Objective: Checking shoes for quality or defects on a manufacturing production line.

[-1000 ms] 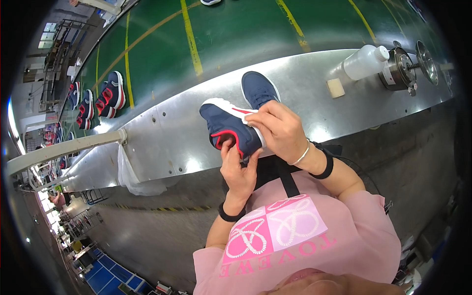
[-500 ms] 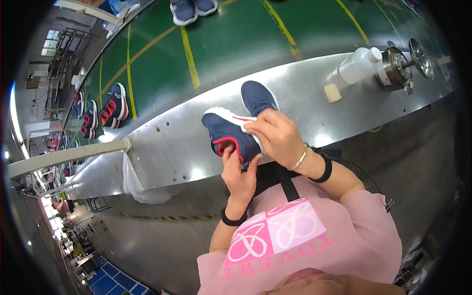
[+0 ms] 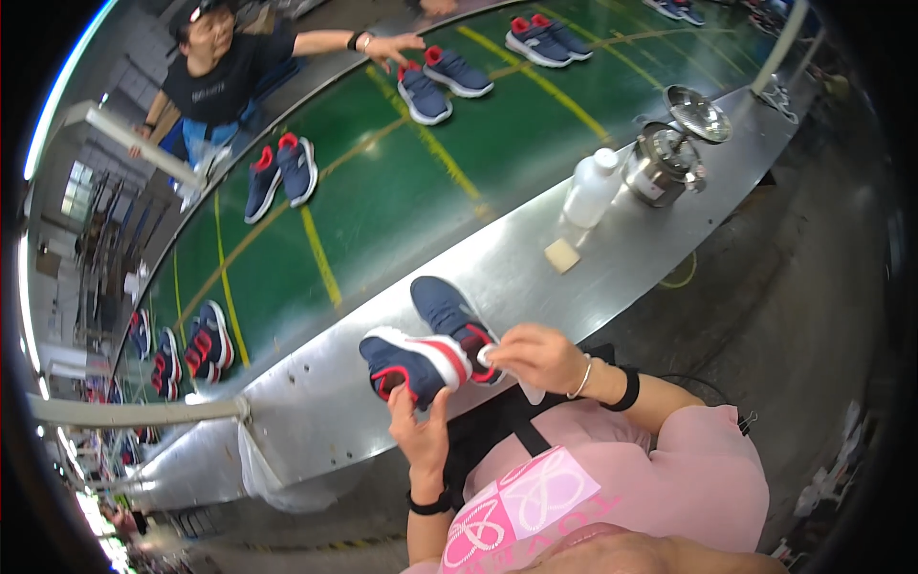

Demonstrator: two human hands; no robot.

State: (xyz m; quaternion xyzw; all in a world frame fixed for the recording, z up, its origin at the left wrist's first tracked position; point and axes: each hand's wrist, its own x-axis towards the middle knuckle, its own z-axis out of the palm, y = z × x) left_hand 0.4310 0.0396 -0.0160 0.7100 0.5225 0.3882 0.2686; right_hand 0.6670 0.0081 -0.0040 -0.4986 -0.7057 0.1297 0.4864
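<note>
My left hand [image 3: 419, 432] grips a navy sneaker [image 3: 390, 358] by its red-lined collar, thumb outside and fingers at the opening. Tilted on its side, the sneaker turns its white sole edge with a red stripe toward my right hand. My right hand [image 3: 541, 358] pinches a white cloth [image 3: 486, 355] just right of that sole, apart from it. Part of the cloth hangs beneath my fingers. Behind the held sneaker lies a second navy sneaker [image 3: 444, 304] on the metal ledge [image 3: 521, 287], its red lining partly covered.
A cream sponge block [image 3: 562, 255], a white plastic bottle [image 3: 592, 188] and a metal pot with a raised lid [image 3: 660, 165] stand along the ledge. Beyond runs a green belt [image 3: 382, 230] with several sneaker pairs. Across it, a person's hand [image 3: 392, 50] reaches to one pair.
My view has shifted, bringing the co-worker and more belt into sight. My right hand has moved off the held sneaker's sole, toward the right, and the white cloth now shows in it.
</note>
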